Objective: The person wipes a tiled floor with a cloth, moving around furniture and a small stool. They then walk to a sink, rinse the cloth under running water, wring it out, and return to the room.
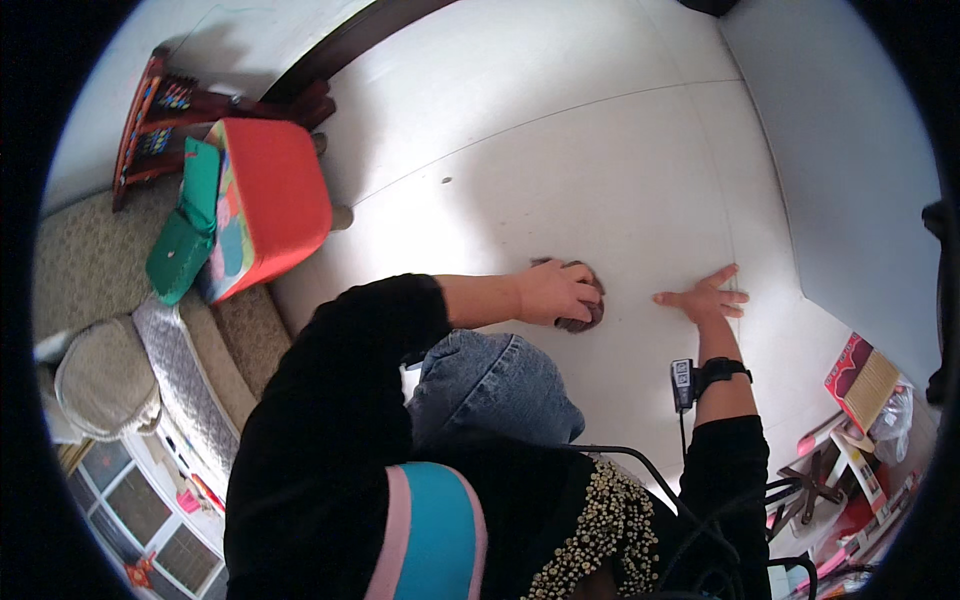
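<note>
My left hand (pixel 556 292) presses a bunched dark brown rag (pixel 579 325) against the pale tiled floor (pixel 600 172). The fingers curl over the rag, and part of it shows beyond the knuckles. To the right, my right hand (pixel 705 298) rests on the same floor with its fingers spread and nothing in them. A small black device (pixel 682 384) is strapped to that wrist, with a cable running from it. Below my left hand is a bent knee in blue denim (pixel 495 390). A small dark speck (pixel 447 180) lies on the floor farther off.
At left, a red-topped stool (pixel 277 202) stands beside a patterned sofa (pixel 97 217), with a green case (pixel 180 251) against it and a wooden bead frame (pixel 154 131) behind. A grey panel (pixel 840 150) borders the right, above a cardboard piece (pixel 870 386) and plastic bag (pixel 894 424). Cables (pixel 637 453) cross my front.
</note>
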Demonstrator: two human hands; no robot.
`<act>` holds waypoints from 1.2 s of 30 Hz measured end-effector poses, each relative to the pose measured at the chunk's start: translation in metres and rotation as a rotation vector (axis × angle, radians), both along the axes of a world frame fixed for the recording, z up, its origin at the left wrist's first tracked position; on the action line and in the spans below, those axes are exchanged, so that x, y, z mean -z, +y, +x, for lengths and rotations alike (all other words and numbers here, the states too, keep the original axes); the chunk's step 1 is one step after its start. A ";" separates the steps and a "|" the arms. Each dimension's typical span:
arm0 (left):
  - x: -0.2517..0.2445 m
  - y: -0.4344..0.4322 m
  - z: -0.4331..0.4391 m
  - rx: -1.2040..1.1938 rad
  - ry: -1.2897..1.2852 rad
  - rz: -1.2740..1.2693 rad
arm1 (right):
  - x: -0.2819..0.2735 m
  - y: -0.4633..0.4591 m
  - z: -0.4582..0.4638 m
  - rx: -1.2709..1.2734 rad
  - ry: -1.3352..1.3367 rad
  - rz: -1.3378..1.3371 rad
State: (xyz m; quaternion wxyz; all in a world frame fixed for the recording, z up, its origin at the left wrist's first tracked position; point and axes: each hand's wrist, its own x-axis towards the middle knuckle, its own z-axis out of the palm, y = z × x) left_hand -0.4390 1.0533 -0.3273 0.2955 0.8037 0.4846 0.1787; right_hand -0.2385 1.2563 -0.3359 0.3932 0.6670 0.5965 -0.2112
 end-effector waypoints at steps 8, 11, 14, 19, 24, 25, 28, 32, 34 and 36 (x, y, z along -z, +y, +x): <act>0.014 -0.081 -0.242 -1.161 0.446 0.041 | -0.005 0.016 0.062 -0.008 0.355 -0.069; 0.042 -0.073 -0.202 -1.473 0.498 -0.412 | -0.012 0.016 0.133 0.139 0.667 -0.083; 0.055 -0.053 -0.082 -1.087 0.448 -0.194 | -0.008 -0.020 0.202 0.224 0.730 0.001; 0.032 -0.043 0.077 -0.041 -0.147 0.104 | -0.047 -0.095 0.264 0.372 0.341 -0.207; 0.019 0.001 -0.039 -0.163 -0.792 -0.042 | -0.118 -0.113 0.332 0.598 0.348 -0.075; 0.019 -0.001 -0.093 -0.450 -0.669 0.051 | -0.126 -0.118 0.349 0.582 0.289 0.007; 0.021 -0.041 -0.267 -1.152 -0.110 0.272 | -0.128 -0.140 0.398 0.694 0.173 0.139; 0.061 -0.067 -0.355 -1.506 0.658 -0.740 | -0.099 -0.177 0.433 0.732 0.189 -0.004; 0.080 -0.020 -0.307 -1.599 0.666 -0.662 | -0.078 -0.183 0.432 0.536 0.218 -0.113; 0.079 0.051 -0.226 -1.225 0.917 -0.434 | -0.056 -0.178 0.415 0.583 0.237 -0.029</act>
